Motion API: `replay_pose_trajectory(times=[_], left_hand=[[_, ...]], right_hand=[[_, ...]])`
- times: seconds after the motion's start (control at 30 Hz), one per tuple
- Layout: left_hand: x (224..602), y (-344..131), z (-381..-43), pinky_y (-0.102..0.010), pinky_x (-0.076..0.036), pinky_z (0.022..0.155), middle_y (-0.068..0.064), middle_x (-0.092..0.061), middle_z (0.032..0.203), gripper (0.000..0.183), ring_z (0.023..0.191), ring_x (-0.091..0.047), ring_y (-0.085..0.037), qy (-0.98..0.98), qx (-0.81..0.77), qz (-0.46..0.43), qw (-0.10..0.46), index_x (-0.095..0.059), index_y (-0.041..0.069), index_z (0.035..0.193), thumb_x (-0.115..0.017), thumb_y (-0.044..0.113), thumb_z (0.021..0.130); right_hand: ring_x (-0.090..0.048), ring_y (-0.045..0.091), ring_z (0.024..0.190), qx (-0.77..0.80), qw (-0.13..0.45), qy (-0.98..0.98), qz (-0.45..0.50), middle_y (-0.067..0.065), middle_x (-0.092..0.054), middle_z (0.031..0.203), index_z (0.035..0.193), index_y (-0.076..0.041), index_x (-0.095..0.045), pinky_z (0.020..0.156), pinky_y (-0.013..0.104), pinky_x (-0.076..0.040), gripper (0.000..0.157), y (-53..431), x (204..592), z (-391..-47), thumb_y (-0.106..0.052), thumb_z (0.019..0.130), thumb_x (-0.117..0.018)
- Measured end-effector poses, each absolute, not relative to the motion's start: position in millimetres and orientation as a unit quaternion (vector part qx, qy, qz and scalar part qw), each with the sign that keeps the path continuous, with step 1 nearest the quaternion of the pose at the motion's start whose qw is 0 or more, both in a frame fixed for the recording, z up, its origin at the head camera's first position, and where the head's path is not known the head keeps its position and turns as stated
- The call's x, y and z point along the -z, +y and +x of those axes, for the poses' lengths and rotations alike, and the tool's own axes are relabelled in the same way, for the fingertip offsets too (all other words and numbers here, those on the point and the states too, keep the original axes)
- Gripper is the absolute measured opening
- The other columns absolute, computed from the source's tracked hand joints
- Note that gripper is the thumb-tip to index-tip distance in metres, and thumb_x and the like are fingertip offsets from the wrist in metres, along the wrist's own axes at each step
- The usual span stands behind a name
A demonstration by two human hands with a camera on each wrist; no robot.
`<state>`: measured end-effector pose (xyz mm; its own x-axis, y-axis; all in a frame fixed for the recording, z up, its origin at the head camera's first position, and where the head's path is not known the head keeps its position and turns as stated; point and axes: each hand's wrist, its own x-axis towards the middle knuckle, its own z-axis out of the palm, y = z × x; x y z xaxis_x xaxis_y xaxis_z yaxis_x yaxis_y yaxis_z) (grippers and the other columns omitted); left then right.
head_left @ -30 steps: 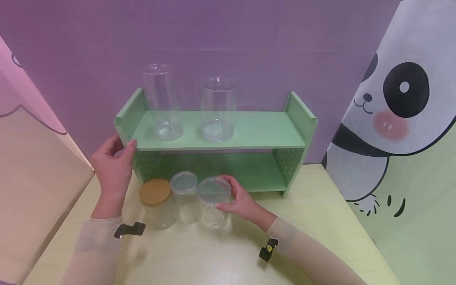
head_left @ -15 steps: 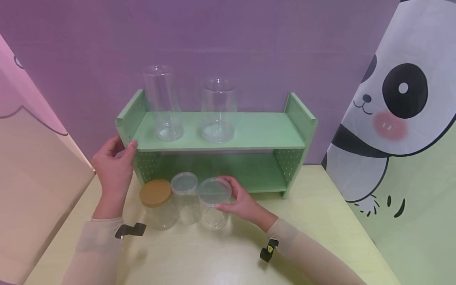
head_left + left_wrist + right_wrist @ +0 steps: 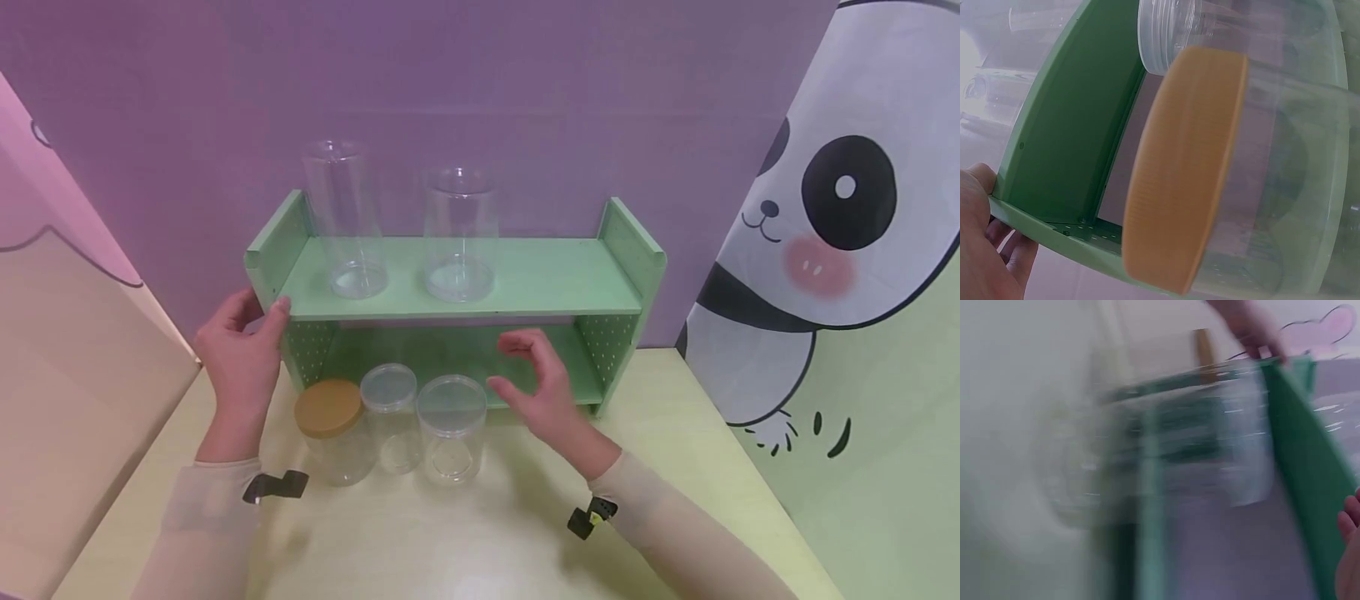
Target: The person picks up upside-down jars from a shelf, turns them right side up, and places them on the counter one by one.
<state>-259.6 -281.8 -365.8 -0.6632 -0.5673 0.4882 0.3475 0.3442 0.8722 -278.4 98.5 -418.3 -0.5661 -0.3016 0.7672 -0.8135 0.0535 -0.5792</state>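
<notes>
My left hand (image 3: 243, 350) grips the left side panel of a green two-tier shelf (image 3: 547, 275), thumb at the front edge of the upper board. The left wrist view shows the fingers (image 3: 1021, 253) behind that panel. My right hand (image 3: 543, 392) is raised in front of the lower tier with thumb and fingers spread, nothing between them. Just left of it, a wide clear jar with a translucent lid (image 3: 452, 408) stands on the table. Beside that are a slimmer clear jar (image 3: 388, 390) and a jar with a tan lid (image 3: 328, 408), in a row before the shelf.
On the upper board stand a tall clear lidless jar (image 3: 345, 225) and a shorter, wider one (image 3: 460, 242). The pale table (image 3: 420, 550) spreads in front. Behind is a purple backdrop (image 3: 525, 83), with a panda-print panel (image 3: 847, 250) at the right.
My right hand has let go of the wide clear jar and moved right and up from it. The jars stay in place, and my left hand keeps its hold on the shelf.
</notes>
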Motion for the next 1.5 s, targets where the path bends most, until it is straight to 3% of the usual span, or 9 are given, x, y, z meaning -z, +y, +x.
replay_pose_trajectory(times=[0.1,0.2,0.33,0.53,1.0,1.5], left_hand=[[364.5,-282.2,-259.6,-0.012,-0.061,0.080,0.007,-0.074,0.104,0.035,0.096,-0.074,-0.004,-0.715,0.567,0.084,0.399,-0.081,0.008,0.132,-0.082,0.022,0.101],[363.7,-283.0,-260.5,-0.012,-0.061,0.080,0.008,-0.074,0.103,0.035,0.096,-0.074,-0.004,-0.715,0.567,0.086,0.400,-0.081,0.008,0.132,-0.082,0.022,0.101],[363.7,-283.5,-262.0,-0.011,-0.060,0.078,0.011,-0.073,0.099,0.034,0.093,-0.074,-0.002,-0.714,0.561,0.080,0.410,-0.081,0.005,0.130,-0.083,0.021,0.100],[364.8,-283.2,-263.3,-0.010,-0.059,0.077,0.013,-0.073,0.098,0.033,0.092,-0.073,-0.002,-0.713,0.560,0.075,0.415,-0.082,0.004,0.129,-0.083,0.020,0.099],[366.6,-282.0,-262.3,-0.011,-0.060,0.077,0.009,-0.073,0.100,0.033,0.091,-0.074,-0.005,-0.716,0.565,0.076,0.403,-0.082,0.006,0.129,-0.082,0.022,0.100],[368.3,-282.5,-262.0,-0.011,-0.061,0.076,0.008,-0.073,0.099,0.033,0.086,-0.074,-0.003,-0.706,0.575,0.069,0.408,-0.081,0.004,0.129,-0.082,0.020,0.100]], right_hand=[[-0.065,0.042,0.120,-0.511,0.303,-0.687,0.419,0.028,-0.065,0.126,0.132,0.011,-0.061,0.114,0.038,-0.054,0.050,102.0,385.6,-280.5,-0.007,0.093,-0.087],[-0.063,0.038,0.123,-0.478,0.320,-0.709,0.407,0.027,-0.063,0.129,0.135,0.010,-0.059,0.114,0.039,-0.053,0.056,102.5,354.8,-284.0,-0.003,0.090,-0.090],[-0.057,0.039,0.132,-0.468,0.276,-0.757,0.362,0.027,-0.055,0.140,0.145,0.009,-0.051,0.119,0.042,-0.050,0.071,97.0,323.0,-295.3,-0.006,0.089,-0.093],[-0.049,0.038,0.148,-0.483,0.149,-0.816,0.282,0.021,-0.044,0.159,0.166,0.003,-0.029,0.126,0.044,-0.044,0.108,81.2,295.3,-320.1,-0.016,0.086,-0.098],[-0.048,0.039,0.153,-0.503,0.057,-0.829,0.239,0.024,-0.038,0.168,0.176,-0.011,-0.007,0.123,0.049,-0.048,0.136,61.5,285.9,-346.5,-0.016,0.080,-0.103],[-0.050,0.041,0.151,-0.500,0.063,-0.829,0.242,0.021,-0.048,0.160,0.176,-0.014,-0.007,0.123,0.049,-0.048,0.137,54.0,287.9,-349.5,-0.015,0.079,-0.103]])
